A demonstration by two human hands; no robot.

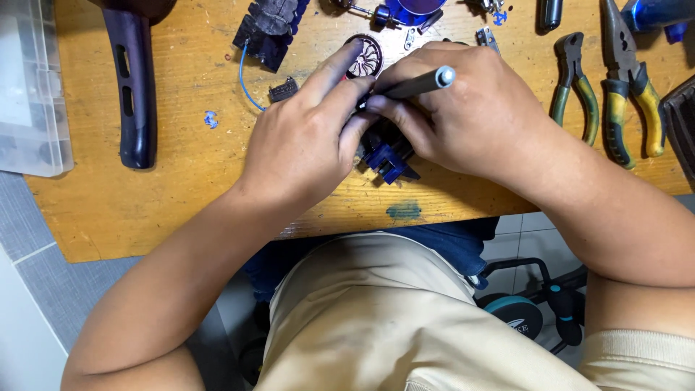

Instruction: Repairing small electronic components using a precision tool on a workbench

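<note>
My left hand (308, 134) and my right hand (463, 112) meet over the middle of a wooden board (145, 210). Between them sits a small dark blue plastic part (387, 156), mostly hidden by my fingers; my left hand grips it from the left. In my right hand is a thin dark tool with a grey tip (420, 82), pointing at the part. A round dark disc with radial slots (364, 58) lies just behind my left fingers.
Green-handled pliers (579, 90) and yellow-handled pliers (630, 87) lie at the right. A dark blue curved handle (134, 87) lies at the left, beside a clear plastic box (29, 87). Dark blue pieces, a thin blue wire (245, 83) and small metal bits lie along the far edge.
</note>
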